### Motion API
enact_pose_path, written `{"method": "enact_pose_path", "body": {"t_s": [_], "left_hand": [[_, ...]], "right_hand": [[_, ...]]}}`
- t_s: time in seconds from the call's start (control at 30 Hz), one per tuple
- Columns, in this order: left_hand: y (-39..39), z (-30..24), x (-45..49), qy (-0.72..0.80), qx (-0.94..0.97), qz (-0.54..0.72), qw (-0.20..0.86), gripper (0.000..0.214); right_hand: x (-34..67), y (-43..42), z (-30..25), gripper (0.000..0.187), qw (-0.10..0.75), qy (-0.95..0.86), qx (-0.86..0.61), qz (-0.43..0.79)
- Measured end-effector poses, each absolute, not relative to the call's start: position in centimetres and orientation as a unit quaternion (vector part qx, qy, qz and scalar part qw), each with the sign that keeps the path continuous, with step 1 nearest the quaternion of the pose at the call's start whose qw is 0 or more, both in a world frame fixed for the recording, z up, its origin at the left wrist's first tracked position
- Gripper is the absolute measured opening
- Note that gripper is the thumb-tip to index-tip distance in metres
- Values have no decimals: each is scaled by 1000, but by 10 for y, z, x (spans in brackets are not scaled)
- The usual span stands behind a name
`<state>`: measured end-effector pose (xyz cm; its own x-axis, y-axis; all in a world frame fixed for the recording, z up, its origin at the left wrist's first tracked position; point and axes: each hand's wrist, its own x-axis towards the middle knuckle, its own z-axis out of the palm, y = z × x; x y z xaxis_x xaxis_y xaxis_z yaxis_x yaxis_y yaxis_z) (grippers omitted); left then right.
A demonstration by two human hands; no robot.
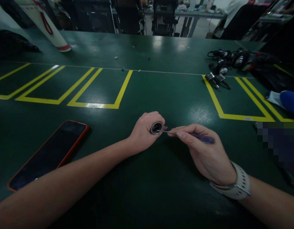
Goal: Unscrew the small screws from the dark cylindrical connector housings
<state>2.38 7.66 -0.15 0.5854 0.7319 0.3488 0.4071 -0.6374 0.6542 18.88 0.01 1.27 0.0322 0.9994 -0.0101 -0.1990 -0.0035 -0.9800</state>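
Observation:
My left hand (144, 133) is closed around a small round part with a metal rim and a dark hollow inside (156, 128), its open end turned up toward me. Between the thumb and fingers of my right hand (206, 149) is a screwdriver (204, 138) with a purple translucent handle. Its thin metal shaft points left, and the tip reaches into the hollow of the round part. What the tip touches inside is too small to make out. Both hands are just above the green table (142, 190).
A phone in an orange case (51, 152) lies left, partly under my left forearm. Cables and metal connectors (220, 66) are heaped at the back right, near a blue and white item (288, 100). Yellow tape (94, 105) marks the table. A white bag (49, 28) stands back left.

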Motion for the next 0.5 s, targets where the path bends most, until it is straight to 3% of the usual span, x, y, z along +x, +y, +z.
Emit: {"method": "enact_pose_path", "body": {"t_s": [0.17, 0.5], "left_hand": [[78, -3, 24, 334, 811, 348, 331, 17], [77, -1, 26, 319, 830, 332, 315, 15]], "right_hand": [[191, -3, 11, 6, 557, -502, -447, 488], [190, -8, 22, 18, 541, -647, -454, 288]]}}
